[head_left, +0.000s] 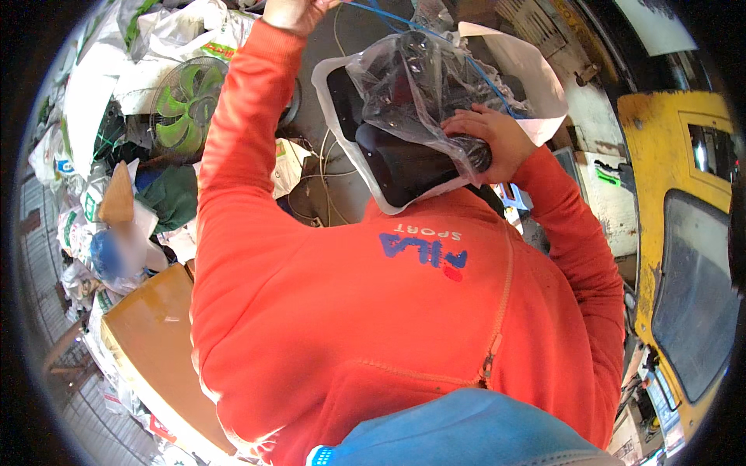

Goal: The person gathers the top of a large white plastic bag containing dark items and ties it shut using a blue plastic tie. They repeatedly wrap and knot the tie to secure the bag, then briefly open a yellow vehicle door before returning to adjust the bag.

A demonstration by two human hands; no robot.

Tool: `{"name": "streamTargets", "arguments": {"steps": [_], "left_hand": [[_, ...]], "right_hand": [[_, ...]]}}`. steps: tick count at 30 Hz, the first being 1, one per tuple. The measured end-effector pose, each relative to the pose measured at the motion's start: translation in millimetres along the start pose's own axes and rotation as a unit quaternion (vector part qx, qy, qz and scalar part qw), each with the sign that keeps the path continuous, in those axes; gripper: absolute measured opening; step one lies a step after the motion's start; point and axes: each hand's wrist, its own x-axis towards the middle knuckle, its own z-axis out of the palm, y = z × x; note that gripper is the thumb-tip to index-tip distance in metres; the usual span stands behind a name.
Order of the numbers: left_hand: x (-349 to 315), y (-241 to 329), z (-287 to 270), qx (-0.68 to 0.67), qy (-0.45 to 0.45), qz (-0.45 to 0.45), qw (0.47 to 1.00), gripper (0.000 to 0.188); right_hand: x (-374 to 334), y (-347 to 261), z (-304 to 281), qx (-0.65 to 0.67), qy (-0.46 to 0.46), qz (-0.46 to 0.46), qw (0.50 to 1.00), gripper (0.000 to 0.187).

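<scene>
My left hand [298, 12] is raised at the top edge, partly cut off by the frame. Its fingers are closed on one end of a thin blue strap [488, 76], which slants down to the right. In front of my chest stands a white-rimmed open container [320, 81] with glossy black pieces [404, 165] in it. Crumpled clear plastic [400, 101] covers part of them. My right hand [501, 138] is closed over the plastic at its right side, around a dark rounded end under the film. The thumb of that hand is hidden.
A green-bladed fan [185, 109] stands at the left among heaped white bags [81, 233]. A brown board or box [159, 322] lies at lower left. Yellow machinery with a window [660, 147] rises on the right. Loose pale cords [326, 182] trail on the floor.
</scene>
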Motion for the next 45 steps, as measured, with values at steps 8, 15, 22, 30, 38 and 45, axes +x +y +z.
{"name": "streamTargets", "arguments": {"steps": [8, 15, 22, 30, 38, 45], "left_hand": [[-41, -127, -158, 0.129, 0.131, -0.008, 0.983, 0.048], [-64, -147, -148, 0.015, 0.230, 0.013, 0.973, 0.039], [-65, -155, -114, 0.141, 0.323, 0.111, 0.929, 0.044], [-68, -162, -104, 0.240, 0.386, 0.095, 0.886, 0.047], [-65, -172, -103, 0.376, 0.400, 0.213, 0.808, 0.047], [-61, -178, -118, 0.353, 0.391, 0.208, 0.824, 0.044]], "right_hand": [[10, 2, -9, 0.020, -0.014, 0.024, 0.999, 0.063], [-21, -17, -10, -0.003, 0.056, 0.088, 0.995, 0.086], [-57, -47, 36, -0.195, 0.158, 0.028, 0.968, 0.053], [-42, -60, 77, -0.178, 0.077, 0.012, 0.981, 0.038], [-16, -72, 114, -0.201, 0.106, 0.033, 0.973, 0.020], [-11, -70, 152, -0.221, 0.112, -0.025, 0.969, 0.013]]}}
